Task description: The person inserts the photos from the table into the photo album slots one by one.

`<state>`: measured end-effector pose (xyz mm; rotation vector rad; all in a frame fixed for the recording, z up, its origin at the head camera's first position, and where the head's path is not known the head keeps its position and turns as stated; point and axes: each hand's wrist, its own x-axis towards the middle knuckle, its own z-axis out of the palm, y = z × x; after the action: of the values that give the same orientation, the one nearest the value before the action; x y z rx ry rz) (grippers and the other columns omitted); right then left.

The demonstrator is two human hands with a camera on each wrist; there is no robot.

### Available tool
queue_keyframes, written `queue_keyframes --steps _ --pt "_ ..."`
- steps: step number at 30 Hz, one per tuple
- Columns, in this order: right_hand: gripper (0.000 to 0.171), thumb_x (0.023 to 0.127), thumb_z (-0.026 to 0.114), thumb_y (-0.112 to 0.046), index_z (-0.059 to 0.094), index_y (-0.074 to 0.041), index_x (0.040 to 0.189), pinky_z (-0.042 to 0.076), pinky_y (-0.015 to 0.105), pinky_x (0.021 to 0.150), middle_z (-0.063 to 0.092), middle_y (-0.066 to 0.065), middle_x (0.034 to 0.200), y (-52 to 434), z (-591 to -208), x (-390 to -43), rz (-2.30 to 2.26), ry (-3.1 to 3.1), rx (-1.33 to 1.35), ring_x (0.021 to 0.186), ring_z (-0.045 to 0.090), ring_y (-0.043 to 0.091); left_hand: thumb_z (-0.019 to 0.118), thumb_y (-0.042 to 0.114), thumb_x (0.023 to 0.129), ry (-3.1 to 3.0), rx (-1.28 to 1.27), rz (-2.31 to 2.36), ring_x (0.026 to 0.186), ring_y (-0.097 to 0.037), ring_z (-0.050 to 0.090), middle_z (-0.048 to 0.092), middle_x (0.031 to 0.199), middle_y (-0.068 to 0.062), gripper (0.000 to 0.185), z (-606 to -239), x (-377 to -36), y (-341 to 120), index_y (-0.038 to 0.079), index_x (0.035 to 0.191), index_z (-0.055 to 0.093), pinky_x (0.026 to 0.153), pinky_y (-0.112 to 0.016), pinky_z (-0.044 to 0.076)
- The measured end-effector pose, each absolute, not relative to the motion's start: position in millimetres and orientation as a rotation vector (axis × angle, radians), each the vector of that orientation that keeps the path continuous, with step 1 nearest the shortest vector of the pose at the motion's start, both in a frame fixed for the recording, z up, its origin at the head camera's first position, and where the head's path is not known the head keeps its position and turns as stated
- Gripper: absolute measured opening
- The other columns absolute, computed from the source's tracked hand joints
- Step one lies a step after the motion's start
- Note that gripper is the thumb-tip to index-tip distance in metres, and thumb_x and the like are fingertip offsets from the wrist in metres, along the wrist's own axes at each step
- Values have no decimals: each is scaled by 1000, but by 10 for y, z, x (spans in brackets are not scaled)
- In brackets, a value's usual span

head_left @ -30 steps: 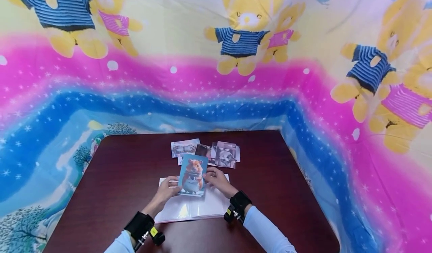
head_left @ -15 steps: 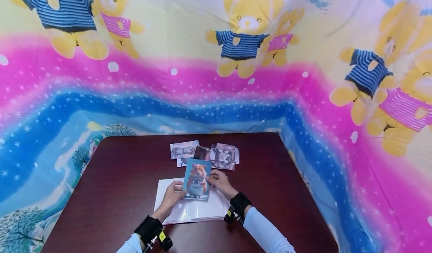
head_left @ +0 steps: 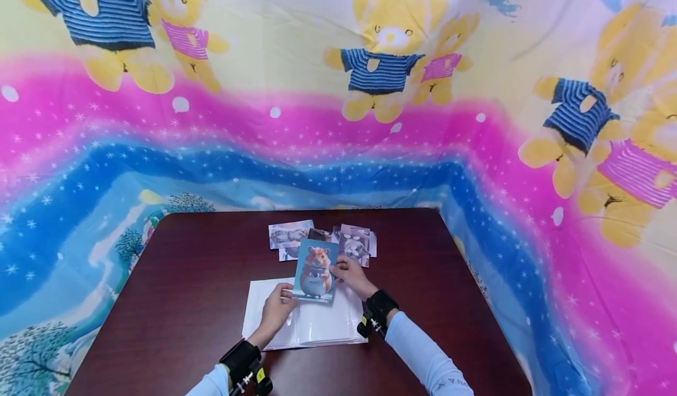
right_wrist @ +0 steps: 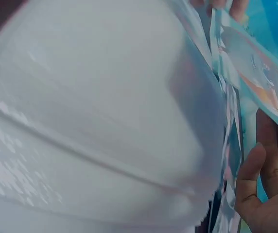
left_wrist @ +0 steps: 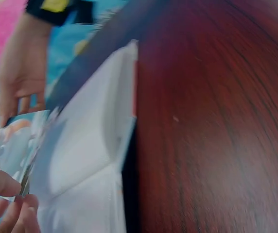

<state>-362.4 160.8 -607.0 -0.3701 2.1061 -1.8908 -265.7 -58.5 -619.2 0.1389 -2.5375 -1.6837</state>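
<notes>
Facing a cloth backdrop (head_left: 275,131) printed with yellow bears in striped shirts above bands of pink and blue, and working at a dark red-brown table (head_left: 185,278). Pinching a hamster card (head_left: 315,271) near its lower left corner with the left grip (head_left: 277,309), setting thumb and fingertips along the edge in the left wrist view. Gripping the right edge of the same card with the right grip (head_left: 351,275). Tilting the card slightly to the right and showing an orange and white hamster on a blue-green ground to the head camera. Holding it over the far middle of an open album (head_left: 330,325), spreading white, shiny pages on the near part of the table. Overlapping, in the head view, a dark photo (head_left: 319,235) on the far side. Seeing beside that photo a pale grey photo (head_left: 290,235) to the left and another grey photo (head_left: 353,244) to the right, near the right grip. Wearing black wrist straps (head_left: 382,306) and light blue sleeves (head_left: 423,349).
</notes>
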Motion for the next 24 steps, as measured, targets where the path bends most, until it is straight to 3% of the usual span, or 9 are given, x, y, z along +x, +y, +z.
queue_keyframes --steps 4,8,13,16,19,24 --pt "16 101 53 -1 41 10 98 44 56 77 46 7 79 1641 -6028 -3711 -1888 2102 -352 78 47 26 70 -2 82 -2588 -8 -1454 74 -19 56 57 82 -7 23 -6243 -2661 -514 -1 100 55 65 -32 44" --pt "14 102 53 -3 42 5 99 45 46 73 44 3 81 1660 -5983 -3802 -1824 2167 -337 77 46 22 73 -1 81 -2597 -92 -1295 72 -17 47 49 79 -5 26 -6251 -2674 -430 3 94 51 64 -31 38" --pt "10 102 53 -6 45 1 101 51 50 81 49 4 86 1684 -5919 -3934 -1754 2236 -335 84 55 23 77 5 79 -2599 -78 -1165 74 -21 47 47 78 -4 31 -6259 -2690 -347 4 91 49 65 -33 38" --pt "12 102 52 -6 45 3 102 49 56 84 46 5 82 1694 -5902 -4022 -1755 2227 -343 82 54 24 79 7 78 -2599 -87 -1122 76 -24 48 47 79 -4 31 -6286 -2707 -326 4 90 50 66 -36 38" --pt "12 102 52 -6 45 4 105 47 59 86 45 4 81 1698 -5889 -4081 -1772 2201 -300 82 52 26 80 10 79 -2597 -212 -1033 83 -27 53 54 88 -7 30 -6339 -2743 -331 3 95 56 69 -39 41" --pt "12 103 51 -6 45 3 108 45 60 93 47 8 87 1691 -5892 -4128 -1833 2135 -209 91 51 42 80 12 82 -2592 -608 -793 119 -41 53 58 123 -23 43 -6426 -2844 -393 -4 116 61 86 -55 46"
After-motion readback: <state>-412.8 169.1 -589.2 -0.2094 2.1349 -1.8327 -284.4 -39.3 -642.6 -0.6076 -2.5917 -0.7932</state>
